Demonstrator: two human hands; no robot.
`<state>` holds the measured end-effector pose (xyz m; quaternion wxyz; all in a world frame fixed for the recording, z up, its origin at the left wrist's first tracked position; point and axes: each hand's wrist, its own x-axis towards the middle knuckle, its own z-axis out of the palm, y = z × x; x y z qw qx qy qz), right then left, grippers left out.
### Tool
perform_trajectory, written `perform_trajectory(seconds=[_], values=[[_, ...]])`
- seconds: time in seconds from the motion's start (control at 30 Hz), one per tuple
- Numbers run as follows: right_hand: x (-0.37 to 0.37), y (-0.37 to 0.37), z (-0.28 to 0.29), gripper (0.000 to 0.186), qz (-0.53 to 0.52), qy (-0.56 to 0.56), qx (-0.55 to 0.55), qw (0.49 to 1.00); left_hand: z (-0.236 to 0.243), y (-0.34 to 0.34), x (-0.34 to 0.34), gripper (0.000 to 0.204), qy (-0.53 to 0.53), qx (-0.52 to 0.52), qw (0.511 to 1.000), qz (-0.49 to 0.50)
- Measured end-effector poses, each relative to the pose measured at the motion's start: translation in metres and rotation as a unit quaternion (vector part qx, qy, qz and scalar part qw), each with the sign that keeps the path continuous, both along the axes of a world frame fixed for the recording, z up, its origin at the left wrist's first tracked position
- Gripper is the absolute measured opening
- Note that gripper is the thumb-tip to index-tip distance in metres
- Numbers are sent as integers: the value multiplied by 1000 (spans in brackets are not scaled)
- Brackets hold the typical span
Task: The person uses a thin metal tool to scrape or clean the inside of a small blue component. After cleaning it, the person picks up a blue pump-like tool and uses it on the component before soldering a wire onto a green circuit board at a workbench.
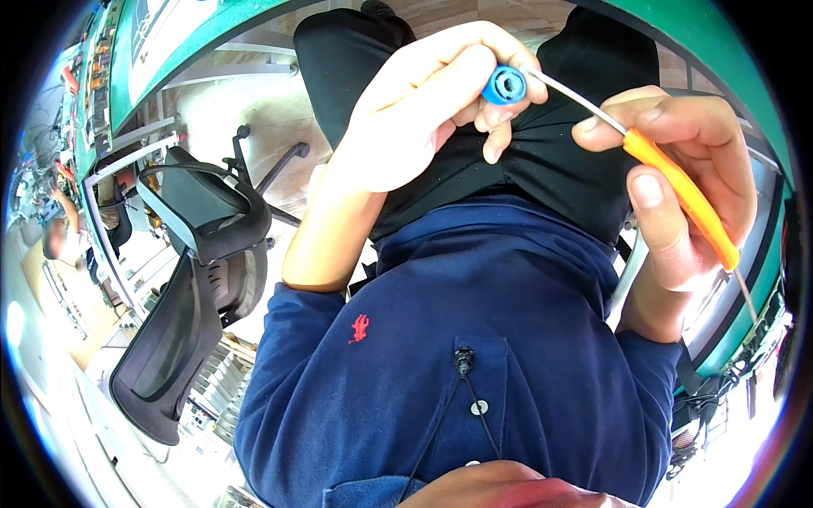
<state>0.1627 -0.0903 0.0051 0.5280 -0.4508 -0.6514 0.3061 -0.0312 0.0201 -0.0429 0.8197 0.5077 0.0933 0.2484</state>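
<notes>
My left hand (428, 106) pinches a small blue round connector-like piece (506, 85) between thumb and fingers. Its hollow end, with a dark ring inside, faces up toward me. In my right hand (690, 178) is a slim orange-handled tool (677, 190), held by thumb and fingers along the handle. A thin metal shaft runs from its upper end toward my left fingertips, and its tip lies just beside the blue piece. Whether the tip touches my fingers I cannot tell. A thin metal spike also shows at the handle's lower end. Both hands are raised over my lap.
The green edge of a workbench (716, 42) curves along the top and right. To my left stands a black mesh office chair (203, 212). Cables (699, 411) hang at the lower right. Another person (63, 237) is at the far left, by a cluttered bench.
</notes>
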Motion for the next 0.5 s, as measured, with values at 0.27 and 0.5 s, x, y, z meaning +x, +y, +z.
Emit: perform_trajectory(seconds=[0.27,0.5], values=[[17,-3,-3,22,35,28,28,999,-5,2,3,39,-4,21,1000,-11],[17,-12,6,24,-57,-51,1,997,-6,-2,8,39,-43,5,999,-6]])
